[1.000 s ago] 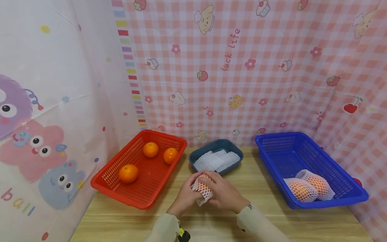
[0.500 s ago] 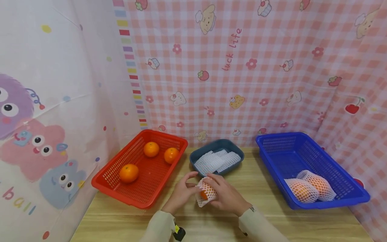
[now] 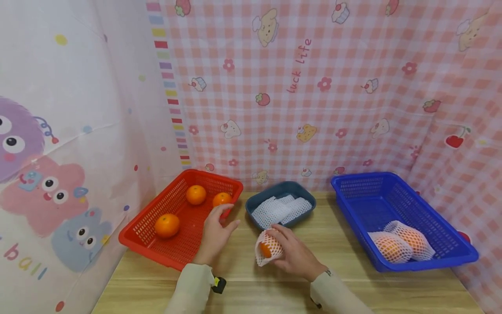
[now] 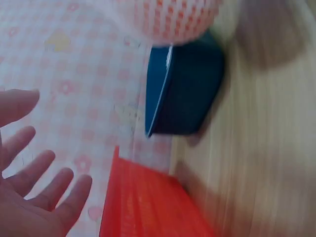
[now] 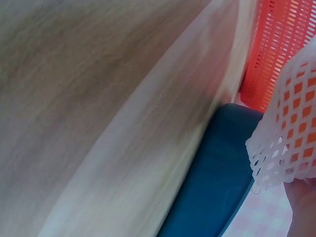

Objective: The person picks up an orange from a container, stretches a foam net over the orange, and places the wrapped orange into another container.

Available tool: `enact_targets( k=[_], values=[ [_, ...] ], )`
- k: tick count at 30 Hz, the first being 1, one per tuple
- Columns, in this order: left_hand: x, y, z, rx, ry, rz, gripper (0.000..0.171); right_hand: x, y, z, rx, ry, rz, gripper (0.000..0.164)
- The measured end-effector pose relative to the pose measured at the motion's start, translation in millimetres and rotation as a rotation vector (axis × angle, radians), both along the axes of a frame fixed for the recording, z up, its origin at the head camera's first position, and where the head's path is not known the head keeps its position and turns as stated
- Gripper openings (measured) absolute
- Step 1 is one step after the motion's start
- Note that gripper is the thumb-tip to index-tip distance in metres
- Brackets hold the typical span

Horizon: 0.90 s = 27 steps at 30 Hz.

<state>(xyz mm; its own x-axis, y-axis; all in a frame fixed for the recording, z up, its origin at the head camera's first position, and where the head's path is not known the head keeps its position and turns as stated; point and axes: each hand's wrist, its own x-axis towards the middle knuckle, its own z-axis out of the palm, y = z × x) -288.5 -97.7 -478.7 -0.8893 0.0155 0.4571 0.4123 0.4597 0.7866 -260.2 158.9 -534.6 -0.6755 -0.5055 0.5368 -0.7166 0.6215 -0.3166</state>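
Note:
My right hand (image 3: 296,255) grips an orange in a white foam net sleeve (image 3: 269,247) above the table's middle. Bare orange peel shows at the sleeve's left end. The same sleeve (image 5: 291,123) fills the right edge of the right wrist view. My left hand (image 3: 213,235) is off the fruit, fingers spread, over the right rim of the red basket (image 3: 188,261). In the left wrist view the left hand's fingers (image 4: 42,173) hold nothing. Three bare oranges sit in the red basket, one orange (image 3: 222,199) just beyond my left fingertips.
A dark teal tray (image 3: 251,207) with white foam nets (image 3: 276,209) stands behind the hands. On the right, a blue basket (image 3: 353,218) holds two netted oranges (image 3: 392,246). Patterned cloth (image 3: 325,109) hangs behind the wooden table (image 3: 251,292).
My left hand has let go of the netted orange and moved left to the red basket's rim, its fingers opening out. The right hand keeps its hold nearly in place.

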Motion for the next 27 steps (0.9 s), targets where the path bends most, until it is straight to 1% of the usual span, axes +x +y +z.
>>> enact_targets(
  k=[1,3,7,9,12,16,18,20,24,27],
  values=[
    [-1.1,-3,-0.1,-0.026,0.007,0.013,0.046,0.3,0,0.4,-0.008,-0.007,-0.008,0.084],
    [-2.6,-9,-1.5,-0.076,-0.017,0.047,0.046,1.0,1,1.3,-0.026,-0.016,-0.016,0.084],
    [-2.4,-15,-5.8,-0.142,-0.153,0.113,0.049,1.2,2,2.7,-0.031,-0.024,-0.021,0.084],
    [-2.6,-17,-8.1,-0.167,-0.215,0.132,0.050,1.1,2,2.8,-0.034,-0.026,-0.025,0.084],
    [-3.7,-19,-9.4,-0.202,-0.296,0.126,0.051,1.0,2,3.1,-0.043,-0.037,-0.038,0.084],
    [-4.0,-21,-9.4,-0.252,-0.355,0.081,0.049,1.7,5,4.1,-0.058,-0.023,-0.047,0.084],
    [-4.1,-23,-9.0,-0.266,-0.357,0.063,0.049,0.5,7,6.0,-0.064,0.009,-0.054,0.083],
    [-4.4,-25,-8.8,-0.276,-0.335,0.056,0.048,-1.4,10,7.5,-0.072,0.043,-0.071,0.084],
    [-5.3,-29,-10.4,-0.288,-0.277,0.059,0.045,-4.6,19,13.8,-0.112,0.110,-0.121,0.085],
    [-4.2,-31,-11.2,-0.293,-0.269,0.064,0.045,-6.0,29,21.5,-0.146,0.152,-0.158,0.085]
  ],
)
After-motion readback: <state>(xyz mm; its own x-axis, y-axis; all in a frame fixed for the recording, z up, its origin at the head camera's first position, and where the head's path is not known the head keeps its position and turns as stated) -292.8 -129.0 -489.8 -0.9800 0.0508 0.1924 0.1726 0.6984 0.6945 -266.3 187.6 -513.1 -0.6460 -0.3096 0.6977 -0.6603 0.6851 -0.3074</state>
